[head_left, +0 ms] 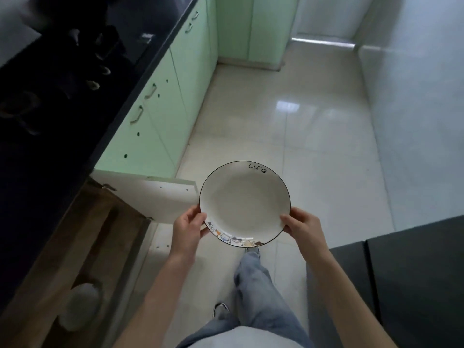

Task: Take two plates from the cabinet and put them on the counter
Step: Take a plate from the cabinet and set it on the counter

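Note:
A white plate (244,203) with a thin black rim, the word "Life" at its far edge and small coloured drawings at its near edge is held level over the floor. My left hand (188,228) grips its left rim and my right hand (302,228) grips its right rim. Whether a second plate lies under it cannot be told. The open cabinet (82,247) is at the lower left, with its white door (150,197) swung out beside the plate. The black counter (62,109) runs along the left.
Pale dishes (80,305) sit inside the wooden cabinet interior. Green cabinet doors (160,101) with metal handles line the left under the counter. Dark items stand on the counter. A dark grey surface (406,285) is at the lower right. Glossy tiled floor (288,116) stretches ahead.

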